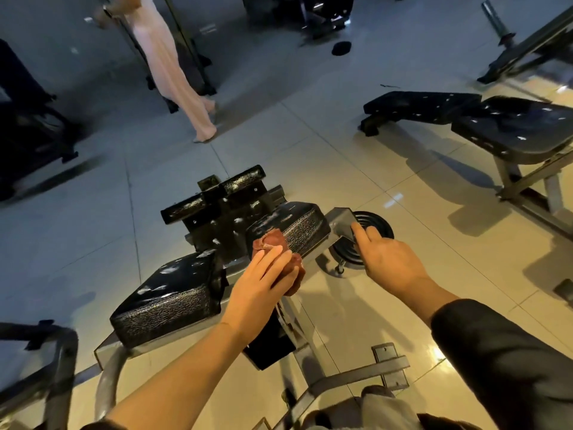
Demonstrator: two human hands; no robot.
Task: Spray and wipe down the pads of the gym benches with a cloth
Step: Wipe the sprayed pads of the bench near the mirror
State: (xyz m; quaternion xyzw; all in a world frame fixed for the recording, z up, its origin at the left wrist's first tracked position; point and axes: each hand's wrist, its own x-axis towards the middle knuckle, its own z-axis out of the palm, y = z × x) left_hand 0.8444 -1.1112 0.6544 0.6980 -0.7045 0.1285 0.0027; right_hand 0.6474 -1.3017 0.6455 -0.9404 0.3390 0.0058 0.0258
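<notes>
Cloth point(280, 252): reddish, bunched, pressed under your left grip point(263, 280), fingers straight over it, at the near edge of the black pad point(294, 225). Right grip point(387, 259): to its right, fingers touching the grey metal bracket point(341, 221); closure unclear.

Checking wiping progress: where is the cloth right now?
The reddish cloth is mid-frame under the left hand, at the near edge of the right-hand pad.

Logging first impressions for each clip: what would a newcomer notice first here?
The left hand presses a reddish cloth against the near edge of a cracked black pad at centre. The right hand grips a grey metal bracket beside it. A second worn bench stands at far right.
</notes>
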